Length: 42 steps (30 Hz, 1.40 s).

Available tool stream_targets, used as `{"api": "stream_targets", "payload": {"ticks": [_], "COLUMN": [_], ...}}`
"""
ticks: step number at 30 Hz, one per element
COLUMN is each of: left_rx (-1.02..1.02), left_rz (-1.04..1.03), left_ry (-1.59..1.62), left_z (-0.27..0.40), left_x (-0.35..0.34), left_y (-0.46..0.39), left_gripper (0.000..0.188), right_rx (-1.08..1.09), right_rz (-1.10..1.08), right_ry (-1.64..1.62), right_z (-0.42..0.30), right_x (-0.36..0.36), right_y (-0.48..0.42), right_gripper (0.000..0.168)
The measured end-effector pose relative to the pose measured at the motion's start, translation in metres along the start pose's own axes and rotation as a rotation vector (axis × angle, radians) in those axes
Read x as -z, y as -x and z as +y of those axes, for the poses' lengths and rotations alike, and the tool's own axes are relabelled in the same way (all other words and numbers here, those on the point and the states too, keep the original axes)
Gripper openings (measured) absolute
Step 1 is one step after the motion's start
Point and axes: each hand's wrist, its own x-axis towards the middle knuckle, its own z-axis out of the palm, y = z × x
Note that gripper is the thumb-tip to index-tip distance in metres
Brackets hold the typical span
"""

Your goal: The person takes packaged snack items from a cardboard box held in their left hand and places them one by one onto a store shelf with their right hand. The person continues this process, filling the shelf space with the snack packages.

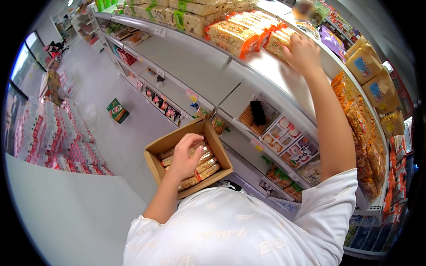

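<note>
My right hand (303,55) reaches up to the top shelf (299,88), its thumb and fingers around the near end of a clear-and-orange snack packet (278,43). This packet lies beside a stacked row of matching packets (233,35). Lower down, my left hand (186,156) is inside an open cardboard box (218,143), fingers curled over the snack packets (208,166) lying there. Whether the left fingers grip one is hidden. The box is in front of my body, close to the shelf edge.
Pale packaged blocks with green labels (186,20) are stacked farther along the top shelf. Bags of orange snacks (359,123) stand at the right. Lower shelves hold round biscuits (246,116) and labelled packs (286,133). On the floor are a green carton (117,110) and stacked bottle packs (66,133).
</note>
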Motion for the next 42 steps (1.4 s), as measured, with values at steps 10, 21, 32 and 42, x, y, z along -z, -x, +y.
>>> {"api": "stream_targets", "payload": {"ticks": [10,21,32,42], "left_rx": [0.32,0.53,0.639,0.341], "left_rz": [-0.146,-0.566,-0.578,0.284], "left_ry": [-0.351,-0.575,-0.805,0.088], "left_z": [-0.047,-0.108,-0.099,-0.019], "left_x": [0.049,0.03,0.021,0.004], "left_y": [0.013,0.052,0.04,0.021], "left_gripper": [0.033,0.062,0.04,0.018], "right_rx": [0.407,0.209,0.007,0.086], "right_rz": [0.298,-0.599,-0.596,-0.518], "right_ry": [-0.488,-1.371,-1.494,-1.581], "right_z": [-0.078,-0.181,-0.183,-0.186], "right_x": [0.07,-0.036,-0.052,-0.025], "right_y": [0.101,0.302,0.338,0.329], "right_gripper": [0.029,0.018,0.011,0.064]}}
